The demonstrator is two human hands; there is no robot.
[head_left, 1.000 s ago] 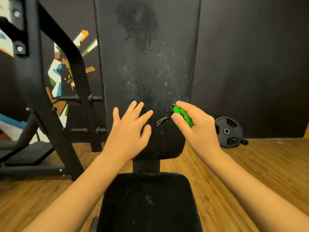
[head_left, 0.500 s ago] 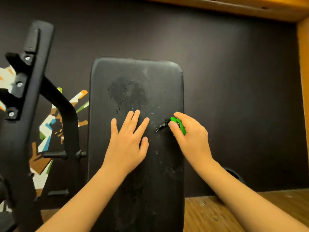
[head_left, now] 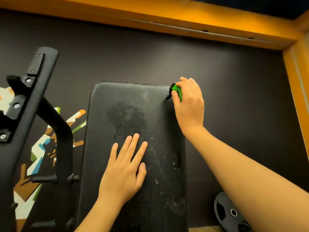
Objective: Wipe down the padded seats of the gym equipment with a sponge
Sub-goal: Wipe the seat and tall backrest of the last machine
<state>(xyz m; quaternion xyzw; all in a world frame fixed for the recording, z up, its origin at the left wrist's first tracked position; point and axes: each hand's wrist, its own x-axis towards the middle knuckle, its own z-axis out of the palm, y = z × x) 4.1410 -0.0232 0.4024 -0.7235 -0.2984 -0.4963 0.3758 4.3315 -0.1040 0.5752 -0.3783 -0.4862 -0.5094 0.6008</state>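
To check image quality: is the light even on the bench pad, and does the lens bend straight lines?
Head view: light uneven, bright on the orange beam, dim on the dark wall; the backrest pad glints at wet droplets; the black rack frame leans and curves, wide-angle distortion.

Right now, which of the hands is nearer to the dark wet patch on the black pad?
Left. The left hand lies flat on the pad with fingertips just below the wet patch; the right hand grips the green sponge at the pad's top right corner.

Green sponge pressed on the top right corner of the black pad (wet-speckled, upright).
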